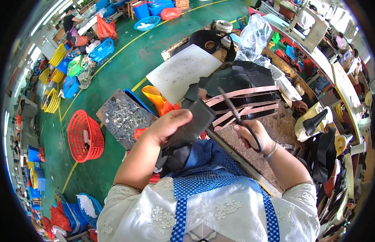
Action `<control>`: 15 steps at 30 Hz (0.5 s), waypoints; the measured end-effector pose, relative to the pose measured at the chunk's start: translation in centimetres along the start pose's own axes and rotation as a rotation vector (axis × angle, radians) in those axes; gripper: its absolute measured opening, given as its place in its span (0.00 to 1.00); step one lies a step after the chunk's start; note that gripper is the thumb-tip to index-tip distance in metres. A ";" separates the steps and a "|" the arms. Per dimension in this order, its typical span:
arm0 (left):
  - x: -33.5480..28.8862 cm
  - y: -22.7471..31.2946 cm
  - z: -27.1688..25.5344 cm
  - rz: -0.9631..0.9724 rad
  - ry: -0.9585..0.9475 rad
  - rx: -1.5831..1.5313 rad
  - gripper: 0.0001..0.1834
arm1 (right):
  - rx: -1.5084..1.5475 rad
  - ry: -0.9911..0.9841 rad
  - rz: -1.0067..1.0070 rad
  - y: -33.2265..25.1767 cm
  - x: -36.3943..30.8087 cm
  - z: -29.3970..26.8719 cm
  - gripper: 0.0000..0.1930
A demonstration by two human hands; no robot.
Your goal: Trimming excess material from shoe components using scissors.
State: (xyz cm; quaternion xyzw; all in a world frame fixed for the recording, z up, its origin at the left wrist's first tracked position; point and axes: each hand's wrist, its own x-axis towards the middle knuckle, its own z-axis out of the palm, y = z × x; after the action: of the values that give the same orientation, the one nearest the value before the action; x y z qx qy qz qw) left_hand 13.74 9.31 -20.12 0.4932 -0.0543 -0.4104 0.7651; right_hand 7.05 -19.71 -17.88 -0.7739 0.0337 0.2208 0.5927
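Note:
My left hand [168,128] grips a dark, folded piece of sheet material [194,122], thumb on top, in front of my apron. A small brownish tuft [202,93] shows at its far end. In my right hand [257,135] is a pair of scissors [232,107], fingers at the black handle, blades pointing away and to the left. The blades are apart from the held piece; whether they are spread I cannot tell. Just beyond them, a pile of black pieces [240,76] lies on the bench [252,145], with pinkish-brown edge strips [252,92] facing me.
A white sheet [183,72] lies beyond the left hand. To the left are a scrap-strewn board [129,117] and a red plastic basket [85,136] on the green floor. Clear plastic bags [254,36] sit at the back. Black pieces [322,157] crowd the right side.

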 end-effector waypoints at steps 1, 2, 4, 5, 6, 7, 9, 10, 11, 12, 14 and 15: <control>-0.4 0.7 0.0 0.071 -0.197 -0.098 0.27 | 0.066 0.039 -0.010 -0.4 0.0 0.1 0.16; -0.8 0.8 0.7 0.184 -0.195 -0.202 0.30 | 0.061 0.030 -0.013 -0.3 0.7 0.6 0.16; -1.3 2.7 4.3 0.297 -0.213 -0.382 0.31 | 0.196 0.076 -0.568 0.2 2.5 2.3 0.16; -1.4 3.4 5.6 0.334 -0.188 -0.412 0.31 | 0.319 -0.047 -0.513 -2.8 1.8 3.8 0.17; -1.3 4.5 6.8 0.371 -0.170 -0.438 0.32 | 0.439 -0.163 -0.457 -5.9 0.9 4.9 0.19; -0.9 5.9 8.4 0.369 -0.076 -0.457 0.32 | 0.171 -0.034 -0.527 -6.0 1.2 5.0 0.20; 0.3 6.4 5.7 0.482 -0.238 -0.464 0.35 | -0.056 0.086 -0.327 -10.0 0.5 5.7 0.17; 0.6 6.6 5.8 0.558 -0.098 -0.523 0.38 | 0.033 0.192 -0.424 -10.2 0.8 5.8 0.14; 0.1 7.3 6.5 0.586 -0.072 -0.474 0.42 | 0.240 0.318 -0.728 -11.4 0.6 5.7 0.19; -0.6 5.7 4.8 0.603 -0.054 -0.473 0.42 | 0.170 0.326 -0.578 -12.4 -0.2 4.5 0.17; -0.7 1.1 0.9 0.513 -0.405 0.081 0.40 | 0.635 0.224 -0.734 -14.3 -0.6 3.5 0.15; -1.5 0.3 1.8 0.448 -0.455 0.136 0.40 | 0.676 0.237 -0.725 -14.4 -0.6 3.1 0.16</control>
State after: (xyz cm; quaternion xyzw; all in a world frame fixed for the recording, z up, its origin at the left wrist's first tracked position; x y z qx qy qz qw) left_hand 12.07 9.07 -18.51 0.4145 -0.3583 -0.3268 0.7701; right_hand 10.07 -12.71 -5.30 -0.5204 -0.1002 -0.1116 0.8406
